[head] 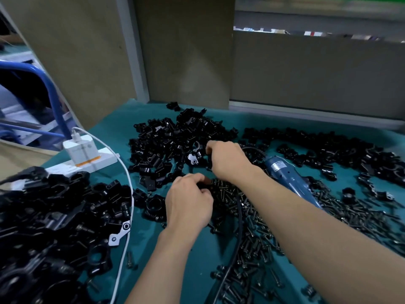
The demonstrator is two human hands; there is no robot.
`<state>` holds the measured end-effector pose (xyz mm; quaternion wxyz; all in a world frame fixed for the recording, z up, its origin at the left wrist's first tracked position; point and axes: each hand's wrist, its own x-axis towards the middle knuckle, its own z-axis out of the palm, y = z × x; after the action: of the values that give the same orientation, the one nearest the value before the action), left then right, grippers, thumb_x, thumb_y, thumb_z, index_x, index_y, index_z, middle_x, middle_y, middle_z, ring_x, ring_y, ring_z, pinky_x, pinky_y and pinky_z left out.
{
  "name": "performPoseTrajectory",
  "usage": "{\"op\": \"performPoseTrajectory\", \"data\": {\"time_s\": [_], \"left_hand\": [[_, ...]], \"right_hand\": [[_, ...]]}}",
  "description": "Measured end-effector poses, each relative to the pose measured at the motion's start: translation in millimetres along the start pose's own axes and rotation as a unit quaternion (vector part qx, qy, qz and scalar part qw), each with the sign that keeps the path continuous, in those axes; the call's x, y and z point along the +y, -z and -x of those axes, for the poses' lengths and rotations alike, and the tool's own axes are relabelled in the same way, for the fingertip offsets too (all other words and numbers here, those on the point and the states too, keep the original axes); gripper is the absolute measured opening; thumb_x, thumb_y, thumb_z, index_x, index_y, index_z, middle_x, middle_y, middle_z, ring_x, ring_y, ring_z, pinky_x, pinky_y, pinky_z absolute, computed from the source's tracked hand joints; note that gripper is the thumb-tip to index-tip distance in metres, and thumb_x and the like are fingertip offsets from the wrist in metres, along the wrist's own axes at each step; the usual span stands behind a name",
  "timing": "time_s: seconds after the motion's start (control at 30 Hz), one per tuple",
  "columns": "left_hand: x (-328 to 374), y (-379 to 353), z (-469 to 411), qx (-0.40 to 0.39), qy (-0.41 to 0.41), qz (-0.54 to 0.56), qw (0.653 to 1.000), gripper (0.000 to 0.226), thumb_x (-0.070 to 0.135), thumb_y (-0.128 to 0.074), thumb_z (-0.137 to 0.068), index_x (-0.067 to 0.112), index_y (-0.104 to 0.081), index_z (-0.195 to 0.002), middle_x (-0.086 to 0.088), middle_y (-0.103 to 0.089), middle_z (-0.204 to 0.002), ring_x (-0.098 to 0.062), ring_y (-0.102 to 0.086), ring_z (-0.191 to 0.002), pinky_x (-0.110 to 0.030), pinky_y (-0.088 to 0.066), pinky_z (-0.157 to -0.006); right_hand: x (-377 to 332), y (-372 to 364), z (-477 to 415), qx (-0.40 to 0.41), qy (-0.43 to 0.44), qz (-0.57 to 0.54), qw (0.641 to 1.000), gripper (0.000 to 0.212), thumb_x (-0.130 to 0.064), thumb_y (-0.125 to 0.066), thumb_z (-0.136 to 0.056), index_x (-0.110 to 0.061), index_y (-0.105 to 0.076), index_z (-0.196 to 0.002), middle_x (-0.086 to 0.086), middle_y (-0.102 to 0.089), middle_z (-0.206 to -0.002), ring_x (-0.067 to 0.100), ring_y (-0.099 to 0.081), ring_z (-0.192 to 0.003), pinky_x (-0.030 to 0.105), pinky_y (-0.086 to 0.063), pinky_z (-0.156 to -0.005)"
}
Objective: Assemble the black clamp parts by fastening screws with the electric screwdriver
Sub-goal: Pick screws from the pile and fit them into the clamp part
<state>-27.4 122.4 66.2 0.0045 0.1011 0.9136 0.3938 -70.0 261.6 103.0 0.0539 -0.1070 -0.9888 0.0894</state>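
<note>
Screws (252, 218) lie heaped in the middle of the green-covered table (197, 273), spreading toward its near right corner. The left hand (188, 200) sits at the heap's left edge, thumb and curled fingers pinching a small dark piece (202, 185); I cannot tell whether it is a screw or a clamp part. The right hand (228, 159) reaches farther in, its fingers bent down into the central pile of black clamp parts (173, 139); whether it grasps anything cannot be told. The blue electric screwdriver (291, 178) lies on the table just under the right forearm, and its black cord (238, 218) runs across the screws toward the near edge. More clamp parts fill the near left corner (54, 216) and a band along the far right side (328, 148). A white power strip (103, 160) with a charger (80, 148) rests at the left edge, and a white cable (129, 194) loops from it toward the near edge.
</note>
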Motion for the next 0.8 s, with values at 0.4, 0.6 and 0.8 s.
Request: {"op": "performPoseTrajectory", "data": {"time_s": [0.4,0.6,0.8], "left_hand": [[-3.7,-1.6,-5.2,0.000,-0.025,0.011,1.000,0.028,0.014,-0.058,-0.093,0.039,-0.070,-0.099,0.022,-0.054,-0.089,-0.012,-0.063,-0.091,-0.035,-0.054,-0.085],[3.2,1.2,0.4,0.078,-0.061,0.086,0.991,0.051,0.022,-0.065,-0.089,0.041,-0.063,-0.136,0.020,-0.066,-0.108,-0.008,-0.060,-0.097,-0.031,-0.050,-0.093],[11.9,1.0,17.7,-0.038,-0.192,0.178,0.964,0.063,0.059,-0.058,-0.087,0.069,-0.037,-0.146,0.030,-0.069,-0.110,0.007,-0.066,-0.097,-0.023,-0.054,-0.086]], "right_hand": [[6.9,5.7,-27.5,0.029,-0.053,-0.075,0.995,0.018,-0.009,-0.071,-0.090,-0.025,-0.074,-0.095,0.005,-0.075,-0.100,0.027,-0.070,-0.091,0.031,-0.052,-0.076],[15.5,26.3,29.9,0.187,-0.090,-0.364,0.908,0.033,-0.004,-0.074,-0.088,-0.037,-0.078,-0.091,-0.015,-0.072,-0.081,0.006,-0.069,-0.075,0.018,-0.054,-0.065],[25.3,27.5,110.3,0.149,-0.087,-0.485,0.857,0.055,0.022,-0.057,-0.078,-0.029,-0.078,-0.074,-0.009,-0.078,-0.082,0.012,-0.072,-0.082,0.028,-0.059,-0.078]]}}
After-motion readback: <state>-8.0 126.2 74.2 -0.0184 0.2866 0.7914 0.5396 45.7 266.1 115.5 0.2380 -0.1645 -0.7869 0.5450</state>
